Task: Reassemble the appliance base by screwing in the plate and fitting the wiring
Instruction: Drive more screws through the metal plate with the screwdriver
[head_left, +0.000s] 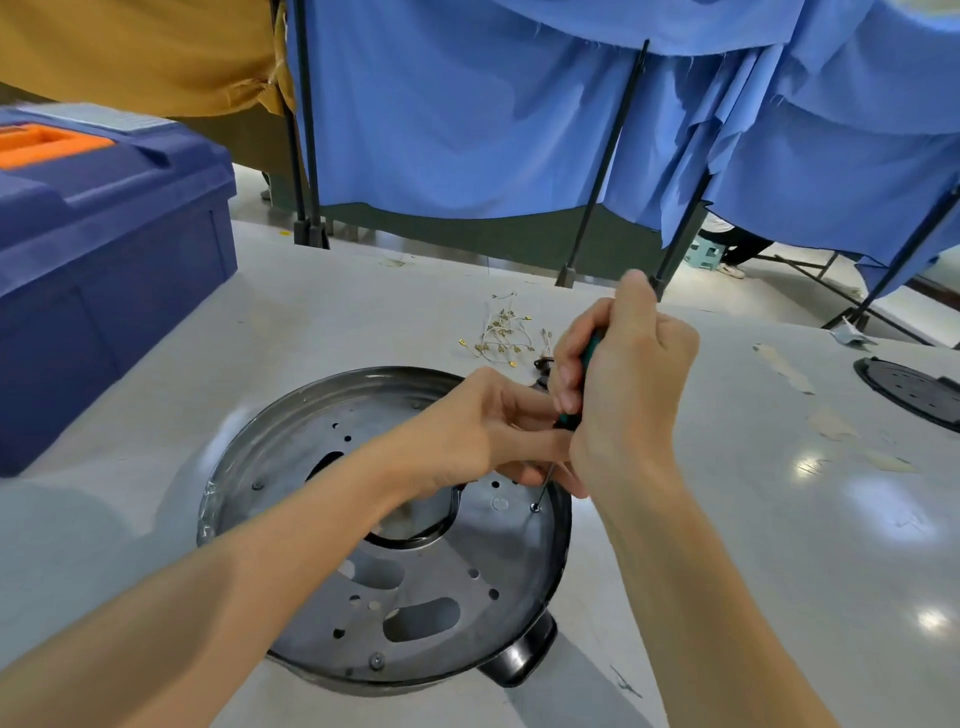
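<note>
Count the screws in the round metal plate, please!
4 screws: far edge, left edge, near edge, and one under the screwdriver tip on the right. The left hand and right hand may hide more.

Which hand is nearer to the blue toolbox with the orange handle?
Left. The left hand is over the plate, to the right of the blue toolbox; the right hand, holding the screwdriver, lies farther right, beyond the left one.

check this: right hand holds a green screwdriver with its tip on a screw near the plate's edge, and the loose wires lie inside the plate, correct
The head view shows the loose wires lying on the table beyond the plate, not inside it. The rest holds: the right hand holds the green screwdriver with its tip on a screw near the plate's edge.
</note>
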